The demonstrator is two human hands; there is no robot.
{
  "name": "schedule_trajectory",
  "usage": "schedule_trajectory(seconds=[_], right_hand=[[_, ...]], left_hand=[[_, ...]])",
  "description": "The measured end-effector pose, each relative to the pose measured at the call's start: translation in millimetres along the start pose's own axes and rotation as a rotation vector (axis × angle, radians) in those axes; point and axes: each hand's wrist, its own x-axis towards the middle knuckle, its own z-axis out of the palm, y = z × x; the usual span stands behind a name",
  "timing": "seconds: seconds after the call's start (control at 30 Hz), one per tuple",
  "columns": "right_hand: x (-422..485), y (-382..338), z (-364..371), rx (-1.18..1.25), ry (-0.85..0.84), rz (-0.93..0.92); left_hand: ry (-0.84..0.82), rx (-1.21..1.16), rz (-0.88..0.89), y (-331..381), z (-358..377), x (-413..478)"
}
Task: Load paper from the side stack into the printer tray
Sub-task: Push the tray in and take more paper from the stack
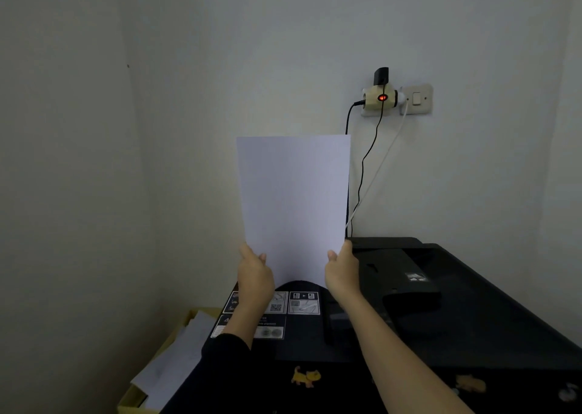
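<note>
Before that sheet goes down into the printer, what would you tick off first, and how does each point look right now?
1. Both hands grip the paper: ok. The left hand and right hand pinch its bottom corners.
2. Sheet flat and upright: ok, no visible curl or crease.
3. One sheet or several: cannot tell from the front.
4. Printer feed tray open and reachable: cannot tell; the slot is dark and partly behind the paper.
5. Cables hanging from the wall socket clear of the sheet: not ok, they hang right beside its right edge.
6. More paper in the side box: ok.
</note>
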Motion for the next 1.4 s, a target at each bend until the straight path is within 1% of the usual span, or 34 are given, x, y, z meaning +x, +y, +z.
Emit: schedule_trajectory(seconds=[0.13,0.2,0.27,0.37,0.47,0.57,0.67,0.73,0.83,0.93,1.0,1.03,1.07,1.13,1.2,1.3,1.4], right_hand=[[3.4,-6.1,-8.9,0.01,0.083,-0.032],[6.8,-12.1,-14.9,0.008,0.099,-0.023],[9.7,-16.6,-20.7,-0.024,0.056,0.031],[7.6,-18.2,-27.1,-0.073,-0.025,0.14],[0.5,-10.5,-26.8,-0.17,-0.114,0.214],[-7.1,-3.6,-21.9,-0.26,-0.154,0.243],[-10.3,-1.0,-19.5,-0.337,-0.168,0.235],[-13.4,-2.2,-20.6,-0.437,-0.159,0.219],[-18.9,-4.9,-23.9,-0.587,-0.116,0.188],[-24.4,-6.7,-26.5,-0.64,-0.116,0.168],[-26.5,-5.8,-28.4,-0.636,-0.098,0.144],[-28.9,-5.9,-29.8,-0.622,-0.069,0.118],[-33.5,-4.6,-31.4,-0.603,-0.026,0.072],[-47.4,1.8,-35.3,-0.531,0.07,-0.067],[-67.3,14.7,-38.9,-0.44,0.159,-0.242],[-99.1,42.4,-43.7,-0.384,0.352,-0.487],[-131.1,76.6,-48.0,-0.379,0.569,-0.592]], left_hand=[[0.11,0.068,0.026,10.5,-8.9,0.8],[0.119,0.088,0.015,17.9,-15.6,4.4],[0.068,0.135,-0.044,24.2,-23.2,7.5],[-0.055,0.28,-0.101,25.1,-31.6,7.4],[-0.166,0.406,-0.128,19.7,-33.2,1.4],[-0.232,0.536,-0.12,11.4,-30.0,-8.6],[-0.219,0.647,-0.076,0.7,-23.7,-11.7],[-0.213,0.713,-0.065,-3.0,-19.2,-9.9],[-0.224,0.828,-0.13,-2.8,-18.8,-6.8],[-0.226,0.845,-0.178,-3.3,-21.4,-5.6],[-0.181,0.798,-0.128,0.0,-21.9,-10.2],[-0.135,0.743,-0.076,2.7,-21.7,-15.4],[-0.075,0.671,-0.003,5.2,-21.3,-23.0],[0.048,0.532,0.196,6.1,-17.3,-42.9],[0.115,0.411,0.379,1.3,-9.3,-68.9],[0.134,0.26,0.495,-13.4,4.9,-114.4],[0.107,0.145,0.601,-38.2,18.2,-163.8]])
